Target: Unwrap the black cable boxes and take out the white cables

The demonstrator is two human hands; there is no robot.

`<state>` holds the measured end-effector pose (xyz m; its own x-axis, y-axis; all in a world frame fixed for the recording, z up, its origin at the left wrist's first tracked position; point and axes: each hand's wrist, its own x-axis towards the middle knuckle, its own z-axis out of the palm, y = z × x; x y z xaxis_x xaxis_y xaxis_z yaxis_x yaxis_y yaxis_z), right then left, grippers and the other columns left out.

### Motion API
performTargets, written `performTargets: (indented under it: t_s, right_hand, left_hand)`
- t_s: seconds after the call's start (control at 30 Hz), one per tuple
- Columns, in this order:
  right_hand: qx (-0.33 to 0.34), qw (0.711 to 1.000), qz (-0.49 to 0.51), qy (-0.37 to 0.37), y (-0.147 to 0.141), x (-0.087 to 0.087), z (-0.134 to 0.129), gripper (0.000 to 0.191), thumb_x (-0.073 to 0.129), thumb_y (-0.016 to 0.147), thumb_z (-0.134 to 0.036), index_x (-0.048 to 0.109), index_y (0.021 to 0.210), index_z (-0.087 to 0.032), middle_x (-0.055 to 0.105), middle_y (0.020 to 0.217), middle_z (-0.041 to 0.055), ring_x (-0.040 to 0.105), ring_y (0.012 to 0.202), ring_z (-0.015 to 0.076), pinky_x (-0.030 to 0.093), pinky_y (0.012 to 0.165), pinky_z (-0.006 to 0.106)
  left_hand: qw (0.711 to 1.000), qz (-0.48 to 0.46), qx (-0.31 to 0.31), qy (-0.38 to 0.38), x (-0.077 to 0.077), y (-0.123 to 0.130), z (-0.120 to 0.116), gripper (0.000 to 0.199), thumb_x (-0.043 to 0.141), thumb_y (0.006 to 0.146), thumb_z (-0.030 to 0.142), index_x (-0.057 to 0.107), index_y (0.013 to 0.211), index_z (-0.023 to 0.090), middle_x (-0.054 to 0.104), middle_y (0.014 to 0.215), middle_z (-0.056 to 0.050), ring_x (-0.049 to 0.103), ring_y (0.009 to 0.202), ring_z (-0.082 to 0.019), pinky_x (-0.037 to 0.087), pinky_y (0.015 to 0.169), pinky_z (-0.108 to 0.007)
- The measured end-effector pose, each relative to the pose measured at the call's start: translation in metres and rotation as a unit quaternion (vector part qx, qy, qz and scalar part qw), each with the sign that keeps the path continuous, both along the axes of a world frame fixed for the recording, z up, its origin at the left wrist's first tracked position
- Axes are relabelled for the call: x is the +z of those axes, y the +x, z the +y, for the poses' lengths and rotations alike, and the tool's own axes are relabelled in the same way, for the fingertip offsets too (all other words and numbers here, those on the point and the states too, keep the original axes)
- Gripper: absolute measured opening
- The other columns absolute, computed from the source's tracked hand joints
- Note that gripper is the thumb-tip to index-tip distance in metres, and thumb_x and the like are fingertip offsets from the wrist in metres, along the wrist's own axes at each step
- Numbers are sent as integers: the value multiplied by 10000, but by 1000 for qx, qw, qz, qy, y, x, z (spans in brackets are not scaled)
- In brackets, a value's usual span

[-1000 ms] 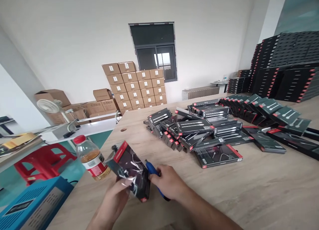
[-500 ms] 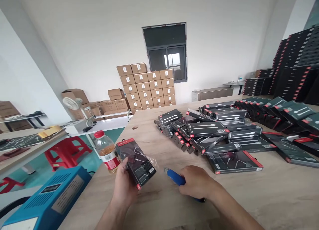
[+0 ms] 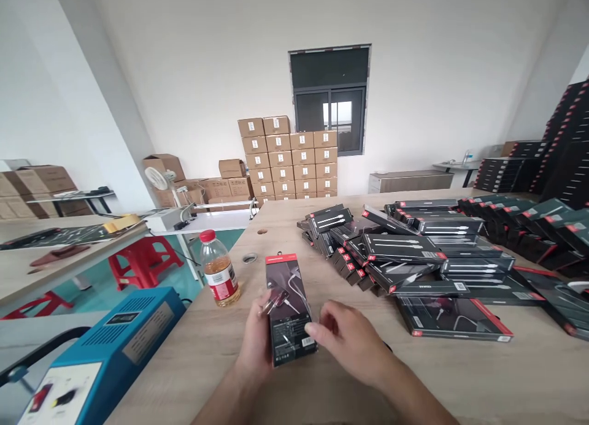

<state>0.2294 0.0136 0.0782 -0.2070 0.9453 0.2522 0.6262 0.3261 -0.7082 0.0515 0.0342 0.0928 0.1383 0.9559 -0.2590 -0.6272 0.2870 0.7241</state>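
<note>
My left hand [image 3: 257, 336] grips a flat black and red cable box [image 3: 289, 308] by its left side, above the table. The printed face, with a phone and white cable, is towards me. At the box's lower right edge, the thumb of my right hand [image 3: 352, 339] rests on it, and the other fingers are curled. Part of a dark handle end [image 3: 388, 346] shows behind the right hand; the rest is hidden. A bottle [image 3: 219, 271] with a red cap and amber liquid stands left of the box.
A loose pile of cable boxes [image 3: 405, 247] covers the table's right side, with rows of green-topped boxes [image 3: 529, 216] behind. A blue machine [image 3: 105, 345] sits at lower left. Tape ring [image 3: 249, 258] lies near the bottle. Stacked cartons [image 3: 288, 161] stand by the wall.
The cable box has come upright and nearer the middle in my left hand. My right hand has let go of the blue-handled tool and moved to the box's edge. The view has turned left.
</note>
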Motion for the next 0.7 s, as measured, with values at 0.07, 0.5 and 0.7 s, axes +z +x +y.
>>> performTargets:
  t_s: [0.07,0.5,0.7]
  right_hand:
    - [25,999,7,30,-7,-6,-2,375,506,967,-472,487,686,-225,617,677,-17,540,642,153,306,593,254]
    - [-79,982,105,137,-6,-25,11,515,345,1033,-520,466,634,-218,526,586,-15,466,562,136,309,552,245]
    - [-100,980,127,113,-10,-25,14,521,365,1014,-557,484,637,-218,502,598,-17,444,578,145,314,551,254]
  left_hand:
    - [999,-17,-42,-13,-5,3,-2,301,618,847,440,710,883,155,776,815,-82,748,770,-266,592,763,-381]
    - [981,29,-181,64,-14,-9,-10,330,798,694,172,765,1018,117,792,1014,-130,742,882,-267,562,862,-387]
    - [976,47,-189,98,-5,-16,-8,351,790,663,144,774,1014,132,788,1019,-127,729,884,-265,553,849,-381]
